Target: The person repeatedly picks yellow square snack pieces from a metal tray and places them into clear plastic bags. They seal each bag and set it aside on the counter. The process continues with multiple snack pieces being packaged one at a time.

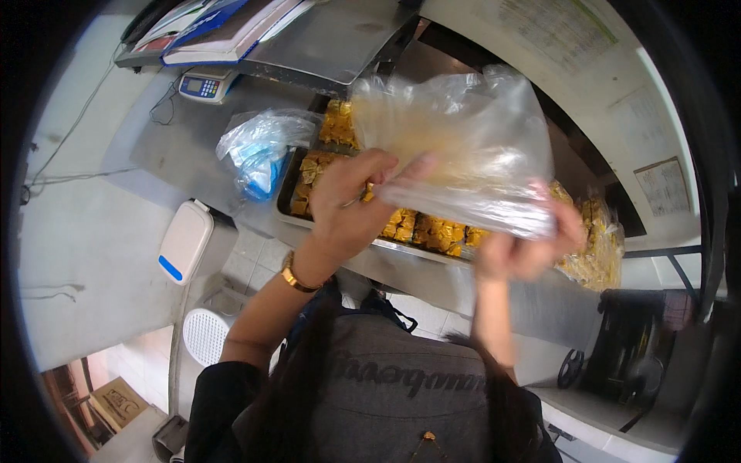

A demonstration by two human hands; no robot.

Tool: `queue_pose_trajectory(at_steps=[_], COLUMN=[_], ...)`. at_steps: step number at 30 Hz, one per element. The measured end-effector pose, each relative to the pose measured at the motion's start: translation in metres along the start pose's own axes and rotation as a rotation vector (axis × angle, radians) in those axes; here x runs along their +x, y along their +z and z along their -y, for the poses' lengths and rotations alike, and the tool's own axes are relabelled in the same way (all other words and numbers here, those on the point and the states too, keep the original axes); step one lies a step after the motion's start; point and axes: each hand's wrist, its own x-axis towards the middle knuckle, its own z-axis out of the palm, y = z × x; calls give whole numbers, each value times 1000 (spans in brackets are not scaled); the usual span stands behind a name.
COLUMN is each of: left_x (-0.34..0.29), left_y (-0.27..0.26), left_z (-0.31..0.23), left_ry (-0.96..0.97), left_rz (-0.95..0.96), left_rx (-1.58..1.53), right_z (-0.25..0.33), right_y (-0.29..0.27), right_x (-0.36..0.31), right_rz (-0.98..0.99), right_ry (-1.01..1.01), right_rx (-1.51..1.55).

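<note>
A large clear plastic bag (pixel 478 147) is stretched between my two hands above the metal counter. My left hand (pixel 347 204), with a gold watch (pixel 295 274) on its wrist, pinches the bag's near left edge between thumb and fingers. At the bag's near right corner my right hand (pixel 529 243) is closed on the plastic, its fingers slightly blurred. Under the bag, a metal tray (pixel 287 218) holds rows of small pieces in golden-yellow wrapping (pixel 440 231). The bag hides much of the tray.
Left of the tray lies a clear bag with blue contents (pixel 262 166); behind it are a digital scale (pixel 207 85) and a raised shelf with folders (pixel 224 35). Filled bags of yellow pieces (pixel 594 239) sit at the right. A lidded bin (pixel 189 239) and white stool (pixel 207 336) stand below.
</note>
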Motion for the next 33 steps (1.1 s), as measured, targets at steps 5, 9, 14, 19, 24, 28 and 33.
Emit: queue_pose_trajectory(at_steps=[5,9,14,19,24,28,33], left_x=[-63,10,-79,-75,-54,-115,-98], left_y=[47,-27,67,50,18,60,64], left_z=[34,-8,49,38,17,40,33], left_ry=[-216,216,-150,-83,-29,-152,-634], left_rz=[601,-144,413,314,87,288,310], left_rx=[-19,-28,84,169,90,130,-484], right_z=[-37,-19,-60,-33,-30,-50,-53], right_y=[6,-1,12,12,-11,12,18], right_x=[-90,-15,-156,-101,-103,-154,-151], right_rz=[1171,528,1177,1133,541,900,907], right_ry=[405,41,75,183,135,104,352], right_rx=[-87,-8,-86,-85,101,-34,116])
